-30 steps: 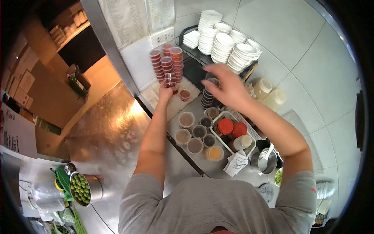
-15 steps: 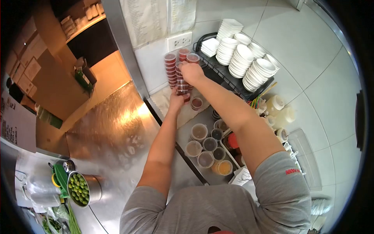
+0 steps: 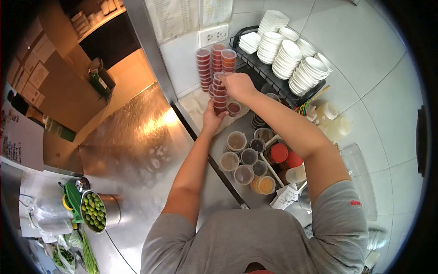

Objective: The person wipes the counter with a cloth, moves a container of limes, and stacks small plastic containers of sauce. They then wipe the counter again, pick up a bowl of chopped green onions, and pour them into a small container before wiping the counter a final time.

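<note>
A column of small clear sauce cups [image 3: 220, 93] with red filling stands between my hands. My left hand [image 3: 213, 119] is wrapped round its base. My right hand [image 3: 240, 86] closes on the cups near its top. Just behind, more stacks of red sauce cups rise by the wall: a left stack [image 3: 204, 68], a middle stack [image 3: 218, 51] and a right stack [image 3: 228, 59]. One low sauce cup [image 3: 233, 108] sits on the pale cloth [image 3: 194, 109], right of my left hand.
Lidded tubs [image 3: 243, 174] with dark and orange contents stand on the counter nearer me. White dishes [image 3: 286, 59] are stacked on a black rack [image 3: 269, 74] at the back right. A metal pot of limes [image 3: 113, 214] stands at left, and squeeze bottles [image 3: 326, 112] at right.
The cups between my hands now form one taller column, apart from the rear stacks. My right hand has come away from those stacks toward the right. The view has shifted slightly.
</note>
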Available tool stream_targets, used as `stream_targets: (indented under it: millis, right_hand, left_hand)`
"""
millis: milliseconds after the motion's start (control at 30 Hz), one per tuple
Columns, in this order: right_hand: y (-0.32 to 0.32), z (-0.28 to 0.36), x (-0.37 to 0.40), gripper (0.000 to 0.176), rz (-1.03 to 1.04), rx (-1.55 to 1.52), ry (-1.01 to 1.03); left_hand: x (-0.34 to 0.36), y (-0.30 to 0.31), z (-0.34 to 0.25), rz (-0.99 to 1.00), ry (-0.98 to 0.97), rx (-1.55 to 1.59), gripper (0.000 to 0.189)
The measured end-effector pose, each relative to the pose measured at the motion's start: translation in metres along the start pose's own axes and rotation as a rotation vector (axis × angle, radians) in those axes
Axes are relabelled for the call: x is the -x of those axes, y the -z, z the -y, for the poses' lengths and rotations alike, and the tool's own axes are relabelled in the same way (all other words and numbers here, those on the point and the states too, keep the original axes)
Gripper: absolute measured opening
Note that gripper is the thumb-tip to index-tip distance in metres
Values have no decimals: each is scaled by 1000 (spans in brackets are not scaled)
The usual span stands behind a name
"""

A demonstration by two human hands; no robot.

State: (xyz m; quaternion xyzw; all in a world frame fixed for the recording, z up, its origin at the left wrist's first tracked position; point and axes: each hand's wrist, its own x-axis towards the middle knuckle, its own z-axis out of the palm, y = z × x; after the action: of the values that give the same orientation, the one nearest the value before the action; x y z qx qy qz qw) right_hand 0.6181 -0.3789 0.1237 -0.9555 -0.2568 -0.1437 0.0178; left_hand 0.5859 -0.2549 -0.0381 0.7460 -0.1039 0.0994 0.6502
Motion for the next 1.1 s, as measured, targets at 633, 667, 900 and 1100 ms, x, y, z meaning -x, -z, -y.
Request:
stream_targets:
  millis: [633,667,900,1100]
  right_hand:
    - [-2,11,20,26,-19,-6,64]
    - [1,13,22,26,-25,-8,62]
    - [0,13,27,27,-63,-35,119]
    - [4,16,30,28,-10,-36,115]
  left_hand:
    - [-6,20,29,285,5,212,75]
    - [-6,19,31,256,-24,215,77]
    - [-10,7,-17,119,-143,316,80]
    - [-12,19,-23,194,-78,167,80]
